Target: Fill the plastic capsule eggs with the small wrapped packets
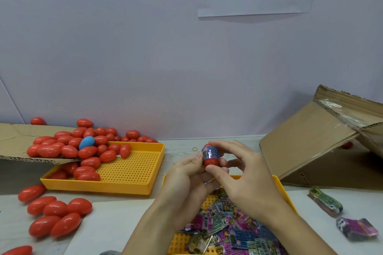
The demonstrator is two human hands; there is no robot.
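Packets (234,232) heaped in yellow tray (287,198) under wrists. Left hand (184,178) grips red egg half (211,162), blue packet (210,152) standing in it. Right hand (238,169) curled, fingertips pinching packet and egg. Red eggs (68,147) spill left over second tray (132,172).

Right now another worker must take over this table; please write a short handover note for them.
Left hand grips a red egg half with a blue packet standing in it.
Right hand pinches the same packet from above.
Loose packets lie in the near yellow tray; red eggs are heaped in the far yellow tray, more on the table at left.
Left: push the packet in, close the egg. I cannot tell which eggs are already filled.
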